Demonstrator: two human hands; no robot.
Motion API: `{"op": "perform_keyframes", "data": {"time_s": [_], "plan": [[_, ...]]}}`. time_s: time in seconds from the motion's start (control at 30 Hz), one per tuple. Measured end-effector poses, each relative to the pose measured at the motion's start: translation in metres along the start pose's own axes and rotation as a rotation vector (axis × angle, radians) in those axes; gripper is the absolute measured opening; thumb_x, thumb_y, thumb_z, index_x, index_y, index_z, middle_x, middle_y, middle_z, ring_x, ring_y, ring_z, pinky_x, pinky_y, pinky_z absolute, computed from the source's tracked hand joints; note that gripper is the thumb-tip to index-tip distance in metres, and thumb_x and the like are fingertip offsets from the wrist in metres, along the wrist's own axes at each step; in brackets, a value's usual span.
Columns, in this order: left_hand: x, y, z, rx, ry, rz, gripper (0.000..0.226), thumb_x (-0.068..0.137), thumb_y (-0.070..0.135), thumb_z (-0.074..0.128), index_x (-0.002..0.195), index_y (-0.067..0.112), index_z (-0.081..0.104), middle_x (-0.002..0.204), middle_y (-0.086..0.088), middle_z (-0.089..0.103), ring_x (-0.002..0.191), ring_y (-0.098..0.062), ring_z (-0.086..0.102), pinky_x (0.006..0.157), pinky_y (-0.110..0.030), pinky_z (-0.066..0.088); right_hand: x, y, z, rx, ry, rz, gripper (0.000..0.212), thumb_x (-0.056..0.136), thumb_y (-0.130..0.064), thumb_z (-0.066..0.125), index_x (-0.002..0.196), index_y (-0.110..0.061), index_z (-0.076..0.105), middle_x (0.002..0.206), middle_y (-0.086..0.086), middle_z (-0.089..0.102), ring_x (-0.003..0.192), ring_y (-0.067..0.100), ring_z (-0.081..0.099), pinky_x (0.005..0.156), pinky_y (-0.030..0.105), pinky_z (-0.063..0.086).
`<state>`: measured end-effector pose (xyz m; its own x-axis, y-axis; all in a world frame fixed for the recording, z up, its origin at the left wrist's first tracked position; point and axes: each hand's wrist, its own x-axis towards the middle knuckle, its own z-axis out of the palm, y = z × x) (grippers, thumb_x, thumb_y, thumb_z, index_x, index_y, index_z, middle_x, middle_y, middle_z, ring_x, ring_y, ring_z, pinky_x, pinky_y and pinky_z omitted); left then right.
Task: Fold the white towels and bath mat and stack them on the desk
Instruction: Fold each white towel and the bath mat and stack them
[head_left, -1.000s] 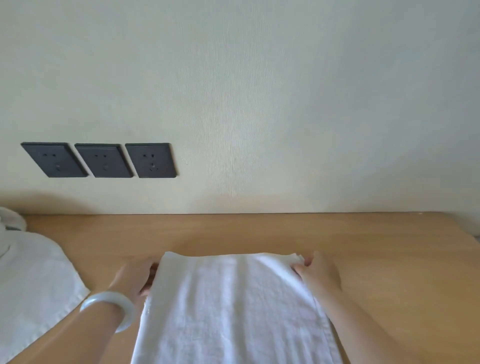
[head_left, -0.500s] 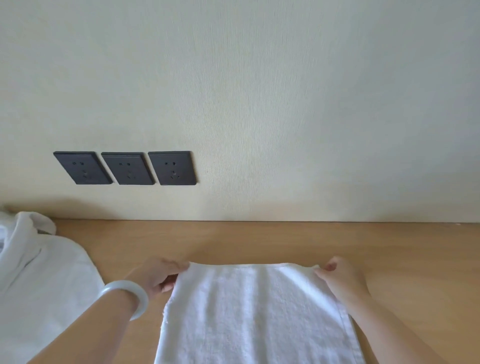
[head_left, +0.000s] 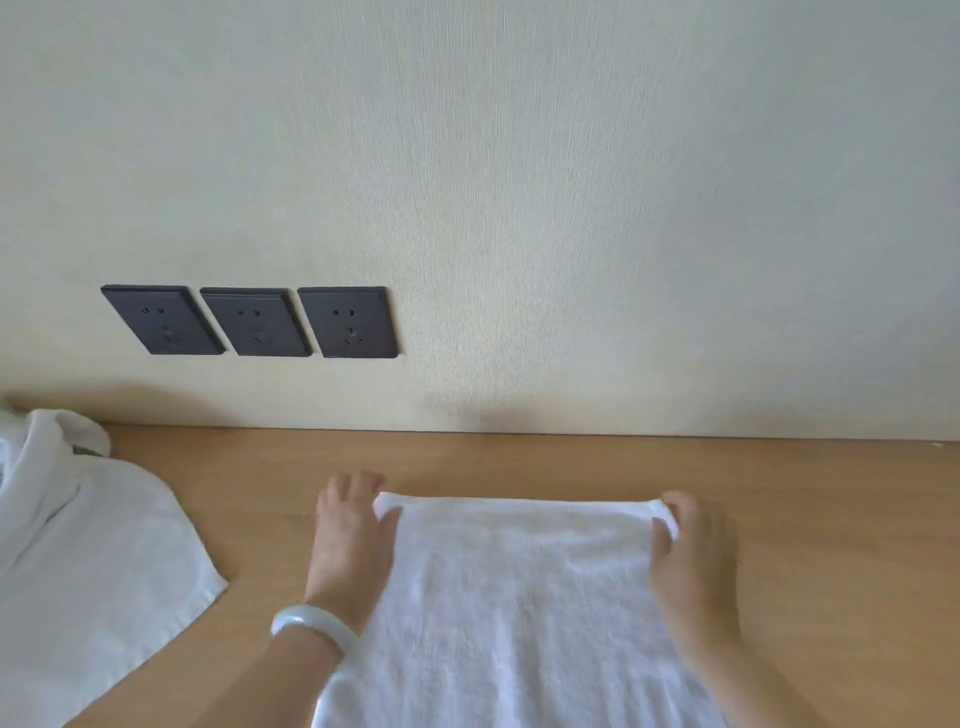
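Observation:
A white towel (head_left: 519, 597) lies flat on the wooden desk (head_left: 805, 519), running from mid-desk toward me and off the bottom of the frame. My left hand (head_left: 350, 540), with a pale bangle on its wrist, pinches the towel's far left corner. My right hand (head_left: 691, 561) pinches the far right corner, thumb on top of the cloth. The far edge between them is pulled straight. A second white cloth (head_left: 78, 545), rumpled, lies on the desk at the left.
The desk ends at a cream wall (head_left: 571, 208) just beyond the towel. Three dark wall sockets (head_left: 252, 322) sit in a row above the desk at the left. Bare wood shows to the right of the towel and between the two cloths.
Both hands have kept their hold on the far corners and drawn the edge straighter and a little farther apart. The camera view has shifted, so the sockets and left cloth show more.

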<state>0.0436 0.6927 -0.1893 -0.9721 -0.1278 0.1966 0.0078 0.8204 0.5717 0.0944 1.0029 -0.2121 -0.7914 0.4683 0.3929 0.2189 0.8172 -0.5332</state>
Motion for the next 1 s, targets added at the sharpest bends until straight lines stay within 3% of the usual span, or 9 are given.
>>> {"op": "perform_keyframes", "data": {"time_s": [0.07, 0.13, 0.2, 0.3, 0.5, 0.63, 0.77, 0.87, 1.0], "plan": [[-0.025, 0.010, 0.017, 0.128, -0.007, 0.286, 0.021, 0.089, 0.018, 0.059, 0.110, 0.013, 0.059, 0.105, 0.000, 0.055, 0.097, -0.020, 0.051, 0.091, -0.033, 0.044, -0.027, -0.026, 0.011, 0.000, -0.057, -0.197, 0.035, 0.091, -0.020, 0.039, 0.116, -0.002, 0.057, 0.109, 0.016, 0.063, 0.105, 0.034, 0.055, 0.094, 0.039, 0.039], [-0.050, 0.018, 0.039, 0.165, -0.124, 0.387, 0.036, 0.088, 0.029, 0.045, 0.120, 0.014, 0.054, 0.115, -0.002, 0.060, 0.108, -0.020, 0.051, 0.096, -0.032, 0.036, -0.055, -0.051, 0.029, -0.016, -0.215, -0.359, 0.047, 0.099, -0.028, 0.028, 0.132, -0.004, 0.050, 0.133, 0.016, 0.056, 0.127, 0.027, 0.042, 0.107, 0.039, 0.028], [-0.067, 0.015, 0.054, 0.276, -0.231, 0.340, 0.052, 0.091, 0.037, 0.036, 0.136, 0.014, 0.044, 0.137, -0.008, 0.055, 0.129, -0.021, 0.041, 0.107, -0.039, 0.023, -0.068, -0.057, 0.042, -0.140, -0.372, -0.391, 0.058, 0.102, -0.039, 0.011, 0.139, -0.007, 0.043, 0.145, 0.013, 0.046, 0.138, 0.024, 0.031, 0.113, 0.042, 0.017], [-0.078, -0.004, 0.052, 0.460, -0.231, 0.232, 0.063, 0.096, 0.054, 0.022, 0.147, 0.022, 0.039, 0.153, -0.008, 0.039, 0.141, -0.024, 0.028, 0.114, -0.051, 0.011, -0.068, -0.026, 0.039, -0.322, -0.345, -0.217, 0.072, 0.098, -0.054, 0.008, 0.143, -0.007, 0.040, 0.150, 0.016, 0.039, 0.139, 0.031, 0.030, 0.117, 0.044, 0.008], [-0.078, -0.021, 0.031, 0.476, -0.212, 0.033, 0.076, 0.095, 0.063, 0.016, 0.147, 0.010, 0.036, 0.150, -0.023, 0.038, 0.138, -0.036, 0.036, 0.112, -0.052, 0.019, -0.058, 0.006, 0.005, -0.418, -0.267, 0.085, 0.092, 0.095, -0.061, 0.003, 0.134, 0.011, 0.045, 0.135, 0.030, 0.051, 0.125, 0.045, 0.047, 0.103, 0.058, 0.032], [-0.063, 0.013, 0.039, 0.422, -0.217, 0.232, 0.071, 0.099, 0.051, 0.015, 0.145, 0.003, 0.041, 0.152, -0.016, 0.037, 0.145, -0.028, 0.025, 0.118, -0.044, 0.009, -0.056, -0.045, 0.027, -0.359, -0.345, -0.169, 0.081, 0.099, -0.051, 0.004, 0.133, 0.005, 0.051, 0.139, 0.019, 0.051, 0.134, 0.031, 0.039, 0.114, 0.044, 0.012], [-0.043, -0.001, 0.046, 0.468, -0.233, 0.208, 0.083, 0.083, 0.066, -0.018, 0.154, 0.027, -0.001, 0.161, -0.004, -0.006, 0.150, -0.020, -0.007, 0.116, -0.041, -0.012, -0.043, -0.043, 0.045, -0.377, -0.466, -0.267, 0.081, 0.096, -0.057, 0.003, 0.143, -0.005, 0.042, 0.150, 0.010, 0.040, 0.140, 0.024, 0.036, 0.114, 0.039, 0.009], [-0.040, -0.019, 0.041, 0.470, -0.191, 0.154, 0.088, 0.083, 0.068, -0.020, 0.155, 0.026, 0.006, 0.163, -0.006, 0.006, 0.151, -0.022, 0.001, 0.119, -0.041, -0.005, -0.030, -0.005, 0.034, -0.428, -0.440, -0.186, 0.089, 0.084, -0.062, -0.011, 0.153, -0.010, 0.011, 0.161, 0.004, 0.009, 0.149, 0.018, 0.005, 0.118, 0.037, -0.005], [-0.047, -0.010, 0.037, 0.474, -0.204, 0.104, 0.078, 0.096, 0.058, 0.000, 0.152, 0.011, 0.028, 0.158, -0.014, 0.025, 0.147, -0.028, 0.021, 0.116, -0.044, 0.007, -0.031, -0.002, 0.022, -0.475, -0.328, -0.063, 0.097, 0.086, -0.061, -0.021, 0.150, -0.003, 0.024, 0.158, 0.011, 0.020, 0.147, 0.027, 0.020, 0.119, 0.047, 0.006]]}}
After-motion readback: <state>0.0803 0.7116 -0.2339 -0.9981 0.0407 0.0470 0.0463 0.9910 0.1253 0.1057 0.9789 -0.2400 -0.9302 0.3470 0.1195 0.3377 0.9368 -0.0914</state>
